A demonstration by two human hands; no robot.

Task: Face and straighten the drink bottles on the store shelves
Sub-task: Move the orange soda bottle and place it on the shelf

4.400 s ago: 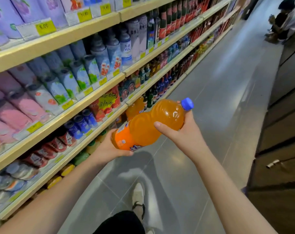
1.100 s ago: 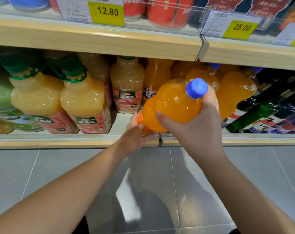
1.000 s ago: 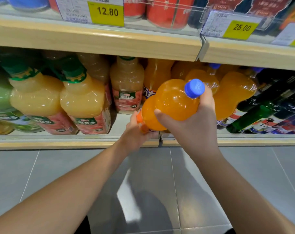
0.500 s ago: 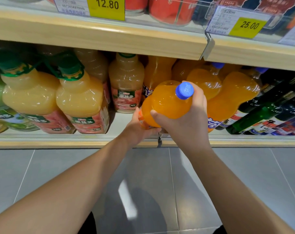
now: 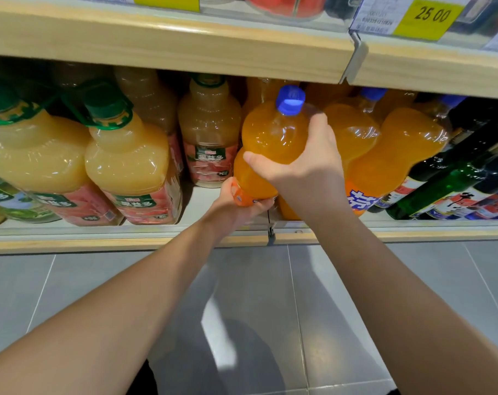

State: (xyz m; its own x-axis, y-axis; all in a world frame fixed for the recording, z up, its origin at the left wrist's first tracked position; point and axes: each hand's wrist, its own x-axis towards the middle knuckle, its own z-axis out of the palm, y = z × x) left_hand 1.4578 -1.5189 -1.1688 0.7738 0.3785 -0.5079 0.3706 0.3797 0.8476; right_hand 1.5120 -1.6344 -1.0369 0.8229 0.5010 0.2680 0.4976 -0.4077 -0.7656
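Holding what?
— My right hand (image 5: 307, 166) grips the orange bottle (image 5: 273, 135) round its middle, my left hand (image 5: 236, 208) its base.
— Where?
— At the front of the bottom shelf (image 5: 99, 238), cap up, between a pale juice bottle (image 5: 209, 132) and two other orange bottles (image 5: 396, 149).

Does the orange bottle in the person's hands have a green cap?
No, the orange bottle held by the left hand and right hand has a blue cap.

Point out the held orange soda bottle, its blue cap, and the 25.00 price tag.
orange soda bottle (image 5: 273, 135), head view, upper bulge of its body.
blue cap (image 5: 290, 99), head view, the cap's side.
25.00 price tag (image 5: 431, 15), head view, yellow price field.
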